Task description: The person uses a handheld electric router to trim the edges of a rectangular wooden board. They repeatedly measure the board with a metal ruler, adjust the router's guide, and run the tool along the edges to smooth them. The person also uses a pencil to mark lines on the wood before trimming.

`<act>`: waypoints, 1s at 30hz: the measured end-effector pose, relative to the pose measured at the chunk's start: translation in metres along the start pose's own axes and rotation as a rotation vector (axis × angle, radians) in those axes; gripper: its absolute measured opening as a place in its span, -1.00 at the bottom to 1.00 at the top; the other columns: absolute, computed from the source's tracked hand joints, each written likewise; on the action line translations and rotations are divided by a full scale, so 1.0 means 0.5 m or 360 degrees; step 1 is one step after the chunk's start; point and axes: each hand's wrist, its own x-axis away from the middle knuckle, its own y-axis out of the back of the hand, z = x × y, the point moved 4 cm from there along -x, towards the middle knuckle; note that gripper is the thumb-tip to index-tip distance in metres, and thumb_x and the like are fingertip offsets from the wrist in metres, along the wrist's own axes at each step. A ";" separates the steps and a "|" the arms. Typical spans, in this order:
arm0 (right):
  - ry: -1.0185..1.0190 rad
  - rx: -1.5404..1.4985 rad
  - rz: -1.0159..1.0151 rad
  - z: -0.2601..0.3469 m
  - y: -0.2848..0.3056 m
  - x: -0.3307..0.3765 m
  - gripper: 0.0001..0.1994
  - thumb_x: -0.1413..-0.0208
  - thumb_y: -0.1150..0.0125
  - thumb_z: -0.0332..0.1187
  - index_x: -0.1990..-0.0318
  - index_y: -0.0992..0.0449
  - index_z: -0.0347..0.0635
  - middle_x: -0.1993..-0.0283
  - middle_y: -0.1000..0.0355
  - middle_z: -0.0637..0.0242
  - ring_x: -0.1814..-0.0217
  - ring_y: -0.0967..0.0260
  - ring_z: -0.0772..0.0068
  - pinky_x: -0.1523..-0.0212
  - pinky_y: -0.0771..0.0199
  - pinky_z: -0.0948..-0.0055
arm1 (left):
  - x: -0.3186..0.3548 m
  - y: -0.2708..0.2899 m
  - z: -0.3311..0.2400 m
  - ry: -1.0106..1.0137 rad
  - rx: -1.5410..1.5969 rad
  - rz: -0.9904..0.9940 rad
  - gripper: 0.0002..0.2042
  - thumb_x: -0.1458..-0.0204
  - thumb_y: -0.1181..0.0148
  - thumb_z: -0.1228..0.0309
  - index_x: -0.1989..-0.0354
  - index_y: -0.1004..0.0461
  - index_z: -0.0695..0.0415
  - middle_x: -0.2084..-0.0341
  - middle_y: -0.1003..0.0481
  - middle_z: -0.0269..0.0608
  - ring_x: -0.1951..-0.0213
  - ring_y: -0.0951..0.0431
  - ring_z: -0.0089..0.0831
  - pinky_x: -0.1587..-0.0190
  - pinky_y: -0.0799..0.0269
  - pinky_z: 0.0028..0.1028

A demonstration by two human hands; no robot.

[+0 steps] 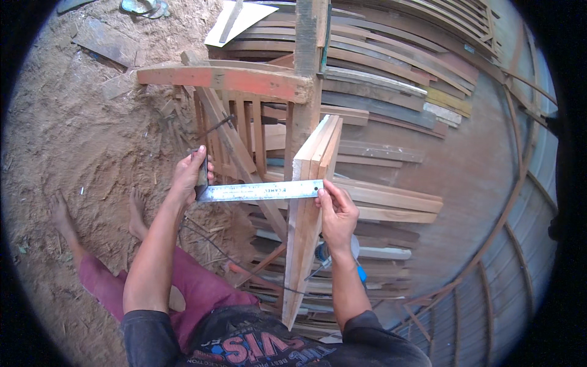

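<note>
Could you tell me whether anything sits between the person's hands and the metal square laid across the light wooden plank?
Nothing visible does. The left hand grips the dark handle end of the flat steel try square, and the right hand pinches its blade tip where it crosses the pale upright wooden plank. Both touch it directly.

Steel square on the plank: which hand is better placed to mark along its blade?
Probably the right hand: its fingertips sit at the steel square blade's end, on the plank. The left hand grips the square's far end, steadying it.
</note>
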 end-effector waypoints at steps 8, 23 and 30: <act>0.0055 0.0030 -0.0129 -0.009 -0.007 0.005 -0.76 -0.29 -0.31 -0.57 -0.08 -0.65 -0.36 0.14 -0.56 0.33 0.17 -0.55 0.63 0.15 -0.61 0.61 | -0.043 -0.011 -0.003 -0.0007 -0.0162 0.0024 -0.62 -0.33 -0.21 -0.04 0.21 -0.46 0.07 0.50 -0.51 -0.41 0.56 -0.49 -0.61 0.50 -0.47 -0.54; 0.0082 0.0080 -0.0171 -0.008 -0.015 0.002 -0.80 -0.29 -0.31 -0.56 -0.03 -0.65 -0.39 0.17 -0.55 0.33 0.22 -0.54 0.63 0.19 -0.60 0.61 | -0.103 -0.033 -0.042 -0.0042 -0.0418 0.0024 -0.64 -0.36 -0.18 0.01 0.29 -0.45 0.07 0.51 -0.52 -0.35 0.57 -0.50 -0.58 0.52 -0.48 -0.49; 0.0050 -0.0005 -0.0185 -0.014 -0.017 0.003 -0.80 -0.28 -0.31 -0.58 -0.02 -0.64 -0.40 0.15 -0.55 0.33 0.21 -0.55 0.62 0.19 -0.63 0.61 | -0.112 -0.033 -0.037 -0.0050 -0.0461 0.0032 -0.61 -0.33 -0.19 -0.05 0.28 -0.46 0.05 0.51 -0.51 -0.40 0.59 -0.50 -0.59 0.53 -0.50 -0.47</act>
